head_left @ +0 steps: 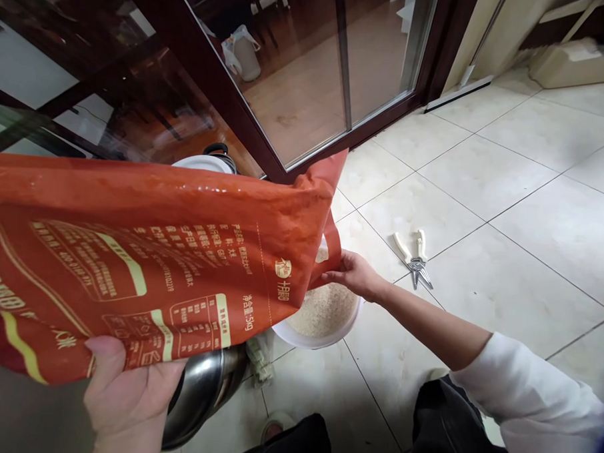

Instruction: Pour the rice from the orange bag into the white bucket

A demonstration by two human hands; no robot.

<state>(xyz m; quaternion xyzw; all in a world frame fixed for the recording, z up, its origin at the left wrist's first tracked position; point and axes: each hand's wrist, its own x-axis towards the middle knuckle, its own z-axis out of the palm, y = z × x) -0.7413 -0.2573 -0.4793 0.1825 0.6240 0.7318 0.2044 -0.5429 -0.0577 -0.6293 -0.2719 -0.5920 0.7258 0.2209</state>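
Observation:
A large orange-red bag point(195, 248) with printed text lies sideways across the left half of the view, its mouth pointing right. My left hand point(129, 386) is under the bag near its lower edge, thumb on the front, gripping it. At the mouth, my right hand point(357, 276) pinches the bag's edge. Below the mouth is a white round container point(347, 329) that holds pale grains point(327, 311). The bag hides the container's upper left part.
Scissors point(417, 258) with white handles lie on the tiled floor point(530, 263) at the right. A metal pot point(199, 389) and a clear plastic packet point(260, 361) are below the bag. Glass doors point(309, 73) stand behind.

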